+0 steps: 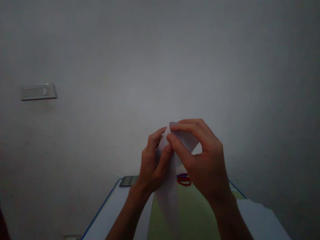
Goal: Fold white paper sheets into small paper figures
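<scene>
Where dim light falls on a plain, smooth grey-white wall [157, 56], a small rectangular switch plate [39, 92] sits on it at the left. Below, a white table [107, 220] with a thin blue edge stands against the wall. A matte pale green sheet [192, 228] lies flat along the table's middle, and a white sheet [269, 234] covers its right side. At the far edge lie a dark, flat, glossy rectangle [129, 181] and red looped handles [184, 179], like those of scissors.

Raised above the table's far end, both hands grasp a folded white paper [169, 189], a long, narrow strip that hangs down toward the green sheet. The left hand [152, 162] curls its fingers around the strip's left edge. The right hand [204, 162] pinches the upper fold between thumb and fingertips.
</scene>
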Demonstrator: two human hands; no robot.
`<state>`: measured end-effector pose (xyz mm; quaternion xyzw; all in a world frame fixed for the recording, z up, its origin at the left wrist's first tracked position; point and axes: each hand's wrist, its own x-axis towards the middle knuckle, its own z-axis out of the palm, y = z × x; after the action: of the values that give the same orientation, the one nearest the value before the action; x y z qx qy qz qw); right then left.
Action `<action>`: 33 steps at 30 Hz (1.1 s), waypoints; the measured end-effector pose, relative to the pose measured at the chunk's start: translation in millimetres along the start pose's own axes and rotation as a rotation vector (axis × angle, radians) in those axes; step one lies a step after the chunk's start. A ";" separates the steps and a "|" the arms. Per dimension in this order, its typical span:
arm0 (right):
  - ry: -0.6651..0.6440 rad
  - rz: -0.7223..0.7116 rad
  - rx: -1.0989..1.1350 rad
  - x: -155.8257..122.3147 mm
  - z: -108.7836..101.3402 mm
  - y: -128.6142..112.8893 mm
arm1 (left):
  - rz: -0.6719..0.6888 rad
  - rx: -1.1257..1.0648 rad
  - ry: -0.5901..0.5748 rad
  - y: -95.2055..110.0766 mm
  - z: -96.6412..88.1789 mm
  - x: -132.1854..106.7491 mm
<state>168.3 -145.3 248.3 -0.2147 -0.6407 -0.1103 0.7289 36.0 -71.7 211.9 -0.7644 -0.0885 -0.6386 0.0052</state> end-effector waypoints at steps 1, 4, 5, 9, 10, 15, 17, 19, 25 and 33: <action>0.004 0.003 0.003 0.1 -0.3 0.0 | 0.002 0.002 0.001 0.3 0.1 0.0; 0.009 0.014 0.000 -0.1 -1.2 -0.4 | 0.001 0.024 0.012 1.0 0.2 -0.3; 0.008 0.021 -0.006 -0.3 -1.4 -0.7 | -0.003 0.032 0.017 1.2 0.3 -0.5; 0.041 0.086 -0.026 -1.6 -1.6 -1.6 | -0.016 0.043 0.029 2.5 0.6 -0.3; 0.052 0.103 -0.028 -1.8 -1.8 -1.6 | -0.015 0.040 0.031 2.8 0.7 -0.1; 0.007 0.066 -0.048 -1.7 -3.8 -2.4 | 0.002 0.033 0.028 3.5 1.3 -0.1; -0.001 0.049 -0.050 -1.5 -4.5 -2.9 | 0.004 0.043 0.028 3.4 1.2 -0.5; 0.001 0.051 -0.047 -1.3 -4.8 -3.1 | -0.001 0.051 0.026 3.3 0.9 -0.9; 0.002 0.063 -0.023 -1.7 -4.2 -2.2 | 0.030 0.094 0.008 3.4 -1.1 -0.6; 0.013 0.065 -0.035 -2.8 -5.7 -1.5 | 0.075 0.106 -0.007 3.4 -2.2 0.6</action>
<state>172.2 -149.6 245.3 -0.2474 -0.6266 -0.0990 0.7324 34.4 -75.2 213.2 -0.7681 -0.0938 -0.6296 0.0694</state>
